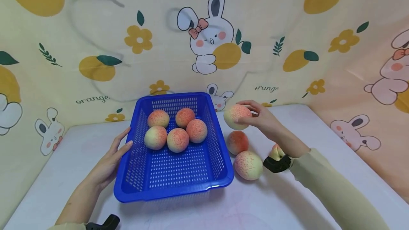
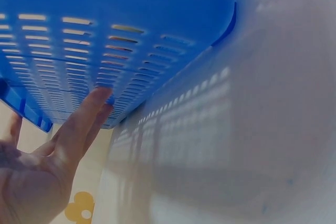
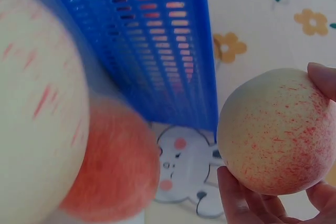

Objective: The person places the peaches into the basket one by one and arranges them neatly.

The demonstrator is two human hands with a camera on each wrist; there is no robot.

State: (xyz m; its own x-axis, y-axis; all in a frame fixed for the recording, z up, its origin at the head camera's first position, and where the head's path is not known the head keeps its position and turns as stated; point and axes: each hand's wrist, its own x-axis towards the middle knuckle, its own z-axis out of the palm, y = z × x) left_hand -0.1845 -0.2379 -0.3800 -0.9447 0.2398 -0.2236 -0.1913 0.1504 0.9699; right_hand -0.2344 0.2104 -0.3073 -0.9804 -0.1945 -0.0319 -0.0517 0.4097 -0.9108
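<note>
My right hand (image 1: 255,116) holds a pale yellow peach with red speckles (image 1: 234,116) above the table, beside the far right part of the blue basket (image 1: 227,173). Fingers and thumb spread around the peach (image 3: 275,135) in the right wrist view. On the basket's left side my left hand (image 1: 110,160) grips the rim, thumb on top; in the left wrist view, fingers (image 2: 79,124) of this hand lie against the slotted outer wall. Several peaches (image 1: 178,140) rest in the back half of the basket.
Right of the basket lie a redder peach (image 1: 237,142) and a pale, red-flecked peach (image 1: 248,165). Another peach (image 1: 276,153) is partly hidden behind the right wrist. A cloth backdrop (image 1: 179,66) with printed rabbits and oranges rises behind the white table (image 1: 255,205).
</note>
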